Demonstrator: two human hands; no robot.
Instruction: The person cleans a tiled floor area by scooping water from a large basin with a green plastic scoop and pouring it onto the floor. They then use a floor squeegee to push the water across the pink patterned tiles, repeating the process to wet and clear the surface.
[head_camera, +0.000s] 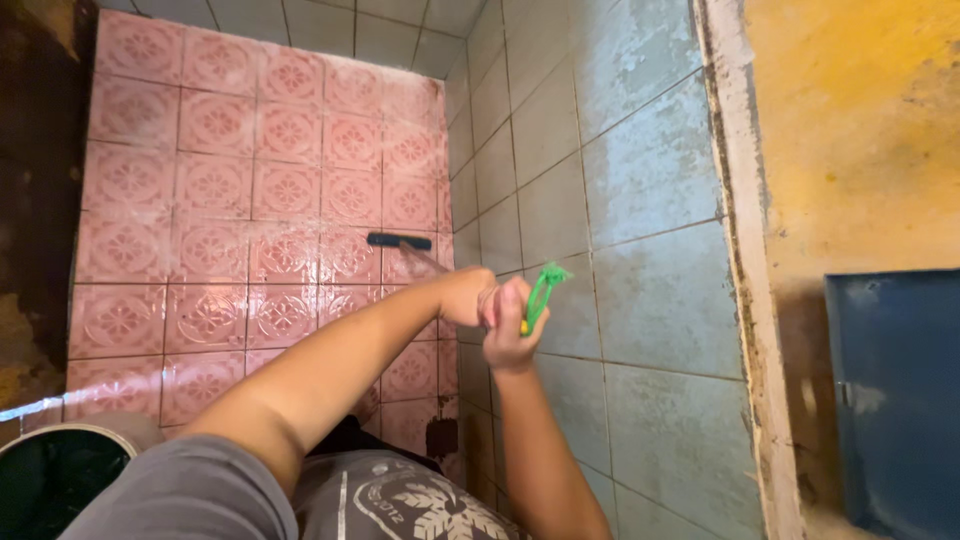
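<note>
Mid-scrub: both hands (497, 310) clenched, fingers wrapped round green-ended handle, dark blue brush head (399, 241) pressed against wet pink patterned floor tiles (210, 250).

Floor (200, 200): pink patterned tiles, wet sheen; dark brush head (398, 241) resting on it, beyond the fingers; round bucket rim (60, 432) at near-left.

Your arms are bare below a short grey sleeve (190, 490); your grey shirt (400, 500) bears a white snowflake print (440, 520).
</note>
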